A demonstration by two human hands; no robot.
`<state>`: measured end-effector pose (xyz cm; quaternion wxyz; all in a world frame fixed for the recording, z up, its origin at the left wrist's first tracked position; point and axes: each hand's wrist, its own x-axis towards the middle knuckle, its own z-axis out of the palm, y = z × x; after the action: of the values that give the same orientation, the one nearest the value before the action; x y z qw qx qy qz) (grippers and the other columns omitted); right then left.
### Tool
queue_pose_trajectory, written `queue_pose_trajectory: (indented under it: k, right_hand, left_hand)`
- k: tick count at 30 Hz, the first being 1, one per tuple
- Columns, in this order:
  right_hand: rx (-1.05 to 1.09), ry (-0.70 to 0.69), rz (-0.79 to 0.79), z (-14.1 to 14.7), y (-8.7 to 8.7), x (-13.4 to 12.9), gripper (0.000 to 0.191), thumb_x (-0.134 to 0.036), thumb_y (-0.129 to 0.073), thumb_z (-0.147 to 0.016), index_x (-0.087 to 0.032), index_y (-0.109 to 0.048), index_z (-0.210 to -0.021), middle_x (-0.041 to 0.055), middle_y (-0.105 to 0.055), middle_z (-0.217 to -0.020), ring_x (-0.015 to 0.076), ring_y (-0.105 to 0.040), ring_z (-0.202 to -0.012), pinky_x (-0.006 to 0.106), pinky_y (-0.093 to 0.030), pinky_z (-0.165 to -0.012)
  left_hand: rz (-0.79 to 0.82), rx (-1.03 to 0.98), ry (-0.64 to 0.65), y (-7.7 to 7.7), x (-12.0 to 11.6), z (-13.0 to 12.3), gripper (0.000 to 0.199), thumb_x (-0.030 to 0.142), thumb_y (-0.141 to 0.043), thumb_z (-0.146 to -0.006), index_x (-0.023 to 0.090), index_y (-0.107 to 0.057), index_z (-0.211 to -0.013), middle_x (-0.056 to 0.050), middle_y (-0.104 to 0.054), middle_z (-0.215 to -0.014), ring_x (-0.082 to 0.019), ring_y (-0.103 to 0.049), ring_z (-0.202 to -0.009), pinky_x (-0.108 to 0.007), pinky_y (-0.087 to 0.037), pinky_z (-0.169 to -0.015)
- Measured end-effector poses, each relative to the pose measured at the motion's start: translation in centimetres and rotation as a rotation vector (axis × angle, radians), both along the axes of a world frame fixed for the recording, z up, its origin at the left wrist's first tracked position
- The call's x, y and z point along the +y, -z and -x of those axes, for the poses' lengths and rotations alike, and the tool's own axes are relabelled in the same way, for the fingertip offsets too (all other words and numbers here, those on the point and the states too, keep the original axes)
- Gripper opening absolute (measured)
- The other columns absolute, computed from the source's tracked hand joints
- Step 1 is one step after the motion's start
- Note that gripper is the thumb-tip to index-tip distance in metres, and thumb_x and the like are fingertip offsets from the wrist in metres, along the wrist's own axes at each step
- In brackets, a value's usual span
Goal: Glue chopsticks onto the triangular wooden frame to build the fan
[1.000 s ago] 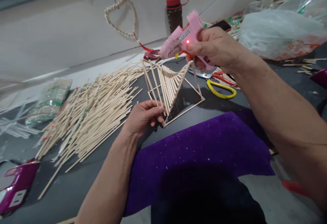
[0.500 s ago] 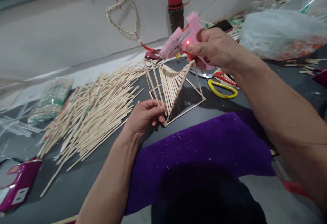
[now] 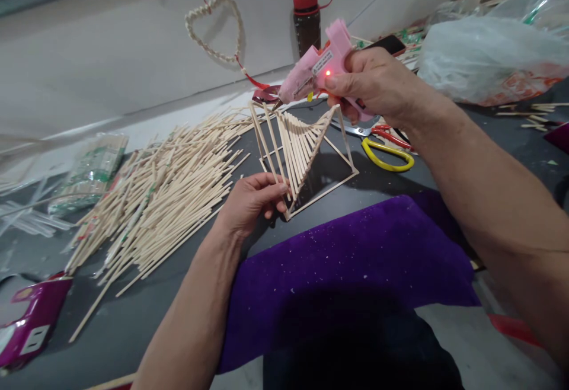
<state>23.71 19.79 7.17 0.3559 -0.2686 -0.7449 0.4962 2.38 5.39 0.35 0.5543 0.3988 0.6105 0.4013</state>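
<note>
My right hand [image 3: 364, 82] is closed around a pink hot glue gun [image 3: 311, 70] with a lit red light. The gun's nozzle points down and left, at the upper end of a thin stick near the top of a stick frame [image 3: 317, 197]. This frame stands on the grey table, with a slanting row of thin wooden sticks [image 3: 299, 150] across it. Down at its near left corner, my left hand [image 3: 260, 197] pinches a wooden stick [image 3: 276, 147] between thumb and fingers. Some of the left fingertips are hidden behind the sticks.
A big pile of loose sticks [image 3: 178, 194] lies left of the frame. Scissors [image 3: 386, 156] with red and yellow handles rest at the right, beyond a purple cloth [image 3: 351, 253]. At the back stand a dark bottle [image 3: 306, 28] and a plastic bag [image 3: 484, 58].
</note>
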Motion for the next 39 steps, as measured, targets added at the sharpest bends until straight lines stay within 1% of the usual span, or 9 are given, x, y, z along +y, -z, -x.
queue_pose_trajectory:
  k: [4, 9, 14, 19, 27, 31, 36, 39]
  right_hand:
    - [-0.004, 0.02, -0.01, -0.03, -0.13, -0.16, 0.022, -0.015, -0.056, -0.086, -0.013, -0.057, -0.064, -0.0059, -0.049, -0.044, 0.0046, -0.04, -0.031, 0.017, -0.027, -0.029]
    - [-0.013, 0.006, -0.032, -0.09, 0.07, 0.12, 0.023, -0.018, -0.057, -0.086, -0.014, -0.057, -0.064, -0.0053, -0.051, -0.047, 0.0045, -0.041, -0.032, 0.016, -0.028, -0.03]
    - [-0.018, 0.01, -0.045, -0.05, 0.16, 0.2, 0.023, -0.021, -0.059, -0.086, -0.014, -0.056, -0.065, -0.0053, -0.05, -0.046, 0.0047, -0.041, -0.032, 0.016, -0.029, -0.03]
    - [-0.013, 0.016, -0.034, 0.01, 0.0, -0.04, 0.022, -0.013, -0.055, -0.085, -0.012, -0.056, -0.063, -0.0056, -0.048, -0.042, 0.0044, -0.039, -0.03, 0.016, -0.025, -0.028]
    - [-0.028, 0.026, -0.034, 0.05, -0.12, -0.11, 0.023, -0.014, -0.057, -0.086, -0.014, -0.056, -0.063, -0.0065, -0.048, -0.043, 0.0045, -0.039, -0.031, 0.017, -0.025, -0.03]
    - [-0.012, 0.005, -0.047, 0.0, -0.08, -0.11, 0.022, -0.014, -0.056, -0.086, -0.013, -0.056, -0.064, -0.0057, -0.049, -0.044, 0.0051, -0.039, -0.031, 0.018, -0.027, -0.03]
    - [-0.01, 0.014, -0.036, 0.04, -0.16, -0.36, 0.021, -0.012, -0.055, -0.086, -0.012, -0.056, -0.064, -0.0062, -0.049, -0.042, 0.004, -0.039, -0.03, 0.016, -0.026, -0.028]
    - [0.005, 0.022, -0.023, -0.06, -0.27, -0.45, 0.022, -0.013, -0.054, -0.086, -0.011, -0.058, -0.064, -0.0048, -0.052, -0.046, 0.0042, -0.041, -0.03, 0.016, -0.028, -0.029]
  left_hand:
    - [-0.003, 0.002, -0.003, -0.02, -0.08, -0.07, 0.011, 0.024, -0.073, -0.07, 0.016, -0.067, -0.071, 0.0, -0.062, -0.049, -0.006, -0.05, -0.038, -0.016, -0.029, -0.035]
    - [-0.002, 0.008, 0.005, -0.05, -0.09, -0.1, 0.012, 0.025, -0.073, -0.07, 0.016, -0.066, -0.072, 0.0, -0.062, -0.048, -0.006, -0.048, -0.037, -0.016, -0.028, -0.034]
    - [-0.003, 0.009, -0.005, -0.13, -0.09, -0.11, 0.013, 0.025, -0.074, -0.07, 0.015, -0.066, -0.072, 0.0, -0.062, -0.049, -0.006, -0.05, -0.038, -0.016, -0.029, -0.034]
    - [-0.007, 0.005, 0.002, -0.22, -0.08, -0.17, 0.013, 0.025, -0.073, -0.07, 0.015, -0.066, -0.071, 0.0, -0.062, -0.049, -0.006, -0.05, -0.038, -0.016, -0.029, -0.035]
    - [-0.008, 0.018, 0.007, -0.19, -0.12, -0.14, 0.011, 0.025, -0.072, -0.071, 0.016, -0.066, -0.071, 0.0, -0.062, -0.048, -0.006, -0.05, -0.038, -0.016, -0.029, -0.035]
    - [-0.007, 0.023, 0.001, -0.24, -0.13, -0.19, 0.01, 0.025, -0.072, -0.07, 0.016, -0.066, -0.071, -0.001, -0.061, -0.048, -0.006, -0.049, -0.037, -0.017, -0.028, -0.035]
    - [-0.004, 0.028, -0.007, -0.25, -0.11, -0.25, 0.011, 0.025, -0.072, -0.07, 0.016, -0.066, -0.071, -0.001, -0.061, -0.048, -0.007, -0.049, -0.038, -0.017, -0.029, -0.035]
    - [-0.006, 0.017, 0.0, -0.17, -0.11, -0.19, 0.011, 0.025, -0.073, -0.07, 0.016, -0.066, -0.071, -0.001, -0.062, -0.048, -0.006, -0.049, -0.038, -0.016, -0.029, -0.035]
